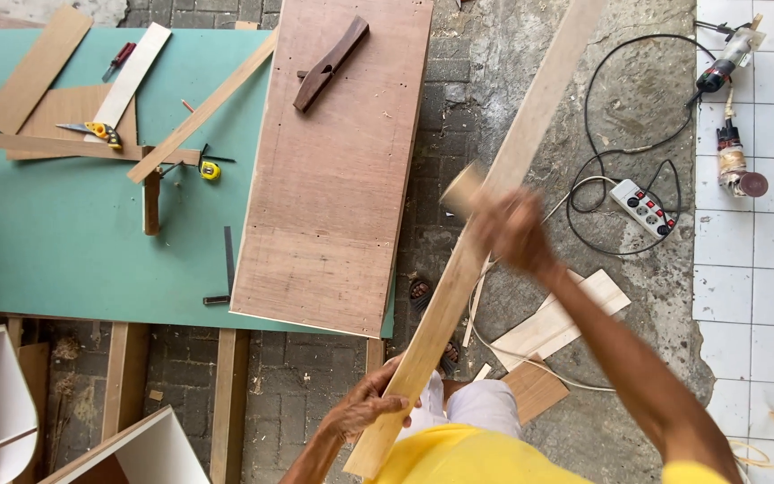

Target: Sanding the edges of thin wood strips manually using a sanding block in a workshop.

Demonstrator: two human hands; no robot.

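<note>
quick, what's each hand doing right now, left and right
Left hand: closed around the lower end of the long wooden strip.
Right hand: blurred, closed on a small tan block against the strip.

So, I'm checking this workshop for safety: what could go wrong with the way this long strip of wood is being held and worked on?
The long wood strip is held up in the air, gripped only near its lower end by the left hand, so it could flex or slip. The right hand is blurred against it with a pale block, and skin could catch a splinter. Black cables, a power strip and wood offcuts lie by the feet and might trip the person.
</note>
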